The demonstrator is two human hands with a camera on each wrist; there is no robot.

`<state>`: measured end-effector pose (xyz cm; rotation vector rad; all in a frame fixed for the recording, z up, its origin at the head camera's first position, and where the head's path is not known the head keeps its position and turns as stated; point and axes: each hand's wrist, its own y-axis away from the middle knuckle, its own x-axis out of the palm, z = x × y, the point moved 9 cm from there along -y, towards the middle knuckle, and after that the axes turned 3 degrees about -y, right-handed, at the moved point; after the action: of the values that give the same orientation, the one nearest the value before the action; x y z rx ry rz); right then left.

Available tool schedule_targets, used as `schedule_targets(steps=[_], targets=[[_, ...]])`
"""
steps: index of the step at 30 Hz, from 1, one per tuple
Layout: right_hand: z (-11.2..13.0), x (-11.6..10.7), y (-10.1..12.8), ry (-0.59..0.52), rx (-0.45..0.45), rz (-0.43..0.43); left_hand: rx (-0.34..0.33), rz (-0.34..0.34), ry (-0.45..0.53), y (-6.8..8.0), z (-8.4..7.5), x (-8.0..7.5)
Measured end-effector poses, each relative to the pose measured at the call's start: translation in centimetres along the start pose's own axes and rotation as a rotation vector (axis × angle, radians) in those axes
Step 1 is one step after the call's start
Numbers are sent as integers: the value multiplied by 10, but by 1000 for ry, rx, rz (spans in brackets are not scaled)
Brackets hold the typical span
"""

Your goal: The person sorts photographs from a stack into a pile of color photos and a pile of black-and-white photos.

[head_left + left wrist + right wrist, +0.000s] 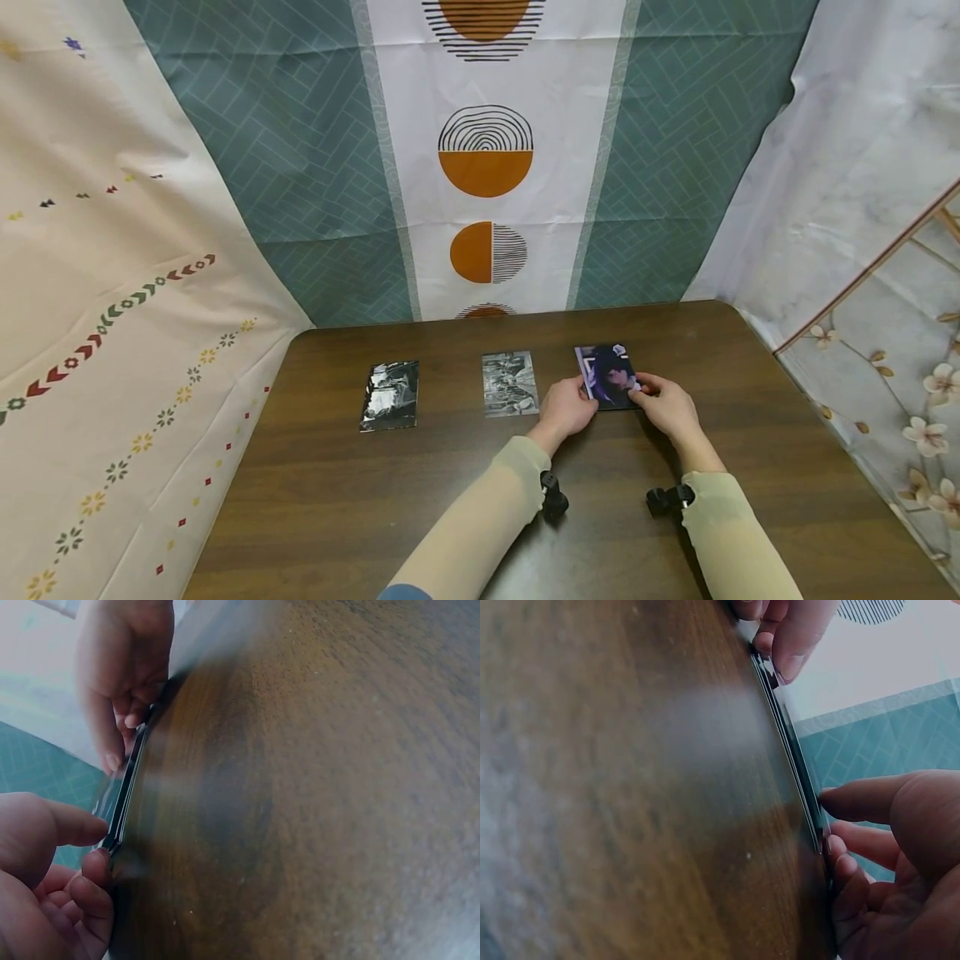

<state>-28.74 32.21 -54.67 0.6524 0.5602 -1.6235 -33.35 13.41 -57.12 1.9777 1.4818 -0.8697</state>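
Observation:
A thin stack of picture cards [609, 375] lies flat on the right part of the table, its top card showing a dark purple picture. My left hand [566, 410] pinches the near left corner, thumb on top. From the other side, my right hand [667, 403] pinches the right edge near the front. Seen edge-on in the left wrist view, the stack [126, 795] shows several thin layers between the two hands. The right wrist view shows the same layered edge of the stack [791, 754], with the thumbs over it and other fingers curled at the edge.
Left of the stack, a black-and-white picture card [510, 384] lies on the brown wooden table [450, 500]. Farther left is a glossy dark picture card [389, 396]. A patterned cloth [486, 175] hangs behind the table's far edge, with more cloths at both sides.

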Motion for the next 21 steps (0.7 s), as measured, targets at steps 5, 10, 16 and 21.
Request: schedule_targets(steps=[5,10,16,21], targets=[[2,-1,1,19,-13,-6,22,25,-44,2,-4,-2],[1,0,-1,50,-36,-21,40,2,-105,-1,-2,2],[1,0,-1,47,-39,-14,55,-9,-115,1,-5,-2],[3,-2,1,39,-19,-6,80,-32,-111,3,-8,-4]])
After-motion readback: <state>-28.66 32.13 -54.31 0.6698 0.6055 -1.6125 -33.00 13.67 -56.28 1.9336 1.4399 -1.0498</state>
